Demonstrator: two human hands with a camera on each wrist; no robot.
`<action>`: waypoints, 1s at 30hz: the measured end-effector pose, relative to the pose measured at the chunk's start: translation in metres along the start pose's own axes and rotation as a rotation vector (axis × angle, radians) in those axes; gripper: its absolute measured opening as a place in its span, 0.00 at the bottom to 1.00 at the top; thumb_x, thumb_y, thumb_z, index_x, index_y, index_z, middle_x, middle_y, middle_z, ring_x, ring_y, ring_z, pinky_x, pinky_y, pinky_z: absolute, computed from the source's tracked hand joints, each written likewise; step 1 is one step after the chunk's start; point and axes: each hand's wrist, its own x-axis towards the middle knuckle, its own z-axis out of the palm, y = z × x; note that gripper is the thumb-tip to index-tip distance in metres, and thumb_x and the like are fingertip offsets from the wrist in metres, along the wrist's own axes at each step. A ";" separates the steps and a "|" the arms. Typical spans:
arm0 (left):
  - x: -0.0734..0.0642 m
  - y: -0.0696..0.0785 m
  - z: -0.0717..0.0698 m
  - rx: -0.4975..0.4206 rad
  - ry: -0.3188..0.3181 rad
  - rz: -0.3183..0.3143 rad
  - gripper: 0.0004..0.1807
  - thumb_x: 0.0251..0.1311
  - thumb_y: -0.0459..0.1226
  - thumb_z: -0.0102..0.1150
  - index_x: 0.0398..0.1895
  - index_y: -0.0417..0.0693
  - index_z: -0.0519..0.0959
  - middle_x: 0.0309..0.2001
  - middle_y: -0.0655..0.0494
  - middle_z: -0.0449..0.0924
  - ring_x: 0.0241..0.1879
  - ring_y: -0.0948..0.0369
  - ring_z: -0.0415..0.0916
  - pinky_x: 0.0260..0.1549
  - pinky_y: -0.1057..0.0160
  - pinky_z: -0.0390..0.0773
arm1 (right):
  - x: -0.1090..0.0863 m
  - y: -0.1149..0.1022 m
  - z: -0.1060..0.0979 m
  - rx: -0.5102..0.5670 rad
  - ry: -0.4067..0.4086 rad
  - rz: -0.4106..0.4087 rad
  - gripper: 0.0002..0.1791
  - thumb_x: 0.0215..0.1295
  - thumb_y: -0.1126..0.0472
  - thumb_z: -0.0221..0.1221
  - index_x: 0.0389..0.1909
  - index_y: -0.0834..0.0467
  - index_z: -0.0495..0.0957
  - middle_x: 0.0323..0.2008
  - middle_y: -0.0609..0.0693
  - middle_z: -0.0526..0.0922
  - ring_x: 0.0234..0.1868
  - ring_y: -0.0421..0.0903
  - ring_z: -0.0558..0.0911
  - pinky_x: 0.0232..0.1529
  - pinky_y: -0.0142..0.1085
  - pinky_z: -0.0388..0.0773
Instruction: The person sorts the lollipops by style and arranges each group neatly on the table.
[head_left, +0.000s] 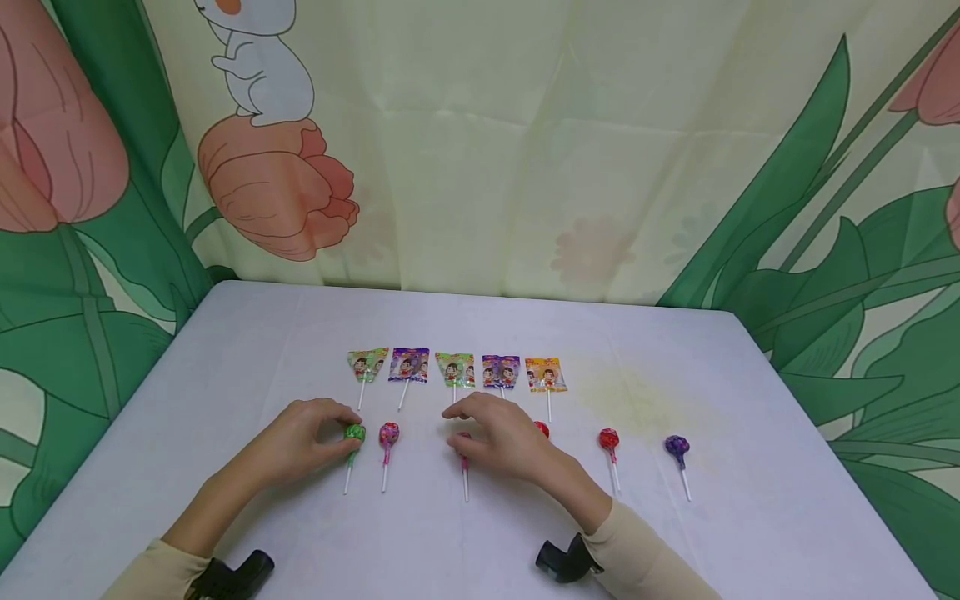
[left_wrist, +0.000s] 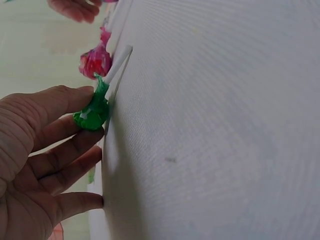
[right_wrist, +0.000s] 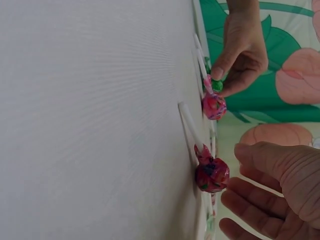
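My left hand [head_left: 303, 440] pinches the green-wrapped ball of a lollipop [left_wrist: 92, 114] between thumb and fingers, its white stick slanting down onto the tablecloth. Just right of it lies a pink lollipop [head_left: 388, 434]. Around a dark pink lollipop [right_wrist: 212, 175], my right hand [head_left: 504, 440] hovers with thumb and fingers spread apart; in the right wrist view the fingertips are right at the ball. That lollipop's stick [head_left: 466, 485] points toward me. A red lollipop [head_left: 542, 429] peeks out from behind the right hand, mostly covered.
Farther right lie another red lollipop [head_left: 609, 439] and a purple one [head_left: 677, 447]. Behind runs a row of flat-packed lollipops, from a green packet [head_left: 367, 363] to an orange packet [head_left: 546, 374]. A white cloth [head_left: 750, 517] covers the table, with a printed curtain [head_left: 480, 167] behind.
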 end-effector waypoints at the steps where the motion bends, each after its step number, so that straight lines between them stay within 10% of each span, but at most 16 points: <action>1: 0.000 0.000 0.000 -0.001 -0.001 -0.002 0.12 0.55 0.38 0.76 0.42 0.47 0.87 0.42 0.59 0.87 0.49 0.52 0.83 0.53 0.44 0.81 | -0.001 0.001 0.000 -0.001 -0.003 0.002 0.16 0.68 0.60 0.66 0.55 0.57 0.83 0.50 0.51 0.86 0.52 0.48 0.83 0.56 0.45 0.80; 30: 0.001 -0.003 0.001 0.012 0.015 0.006 0.13 0.55 0.39 0.76 0.43 0.48 0.87 0.42 0.59 0.87 0.49 0.52 0.83 0.54 0.42 0.80 | -0.010 0.014 0.004 -0.051 -0.041 -0.019 0.12 0.68 0.60 0.65 0.51 0.56 0.85 0.48 0.46 0.87 0.53 0.43 0.83 0.59 0.43 0.79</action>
